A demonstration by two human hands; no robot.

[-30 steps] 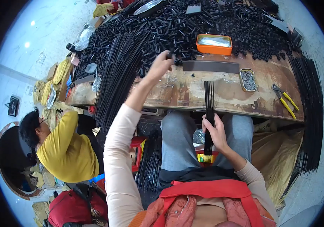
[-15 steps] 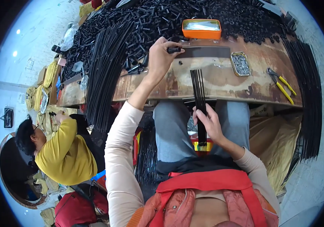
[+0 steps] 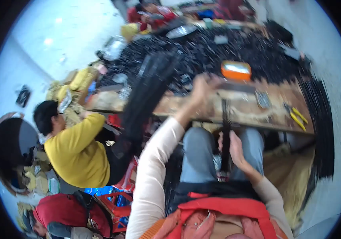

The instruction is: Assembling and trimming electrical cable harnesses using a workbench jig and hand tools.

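My left hand (image 3: 203,88) is over the near edge of the black heap, beside a dark flat strip (image 3: 240,87) on the worn wooden table (image 3: 202,107). Motion smears its fingers, so whatever they hold is unclear. Low between my knees, my right hand (image 3: 237,149) is closed round a small bundle of thin black rods (image 3: 226,143), which stands roughly upright with its tips reaching the table edge. Beyond the left hand spreads a large heap of small black parts (image 3: 202,49), some tube-shaped.
An orange box (image 3: 236,75) and a small tin (image 3: 262,100) stand on the table, near yellow-handled pliers (image 3: 296,117). Long black rod bundles hang over the edge at left (image 3: 148,87) and right (image 3: 317,127). A person in yellow (image 3: 77,153) sits at left; others are at the far end.
The whole view has shifted and blurred, bringing the table's far end and people there into sight. My left hand showed a short black tubular piece earlier. The right hand keeps its rods.
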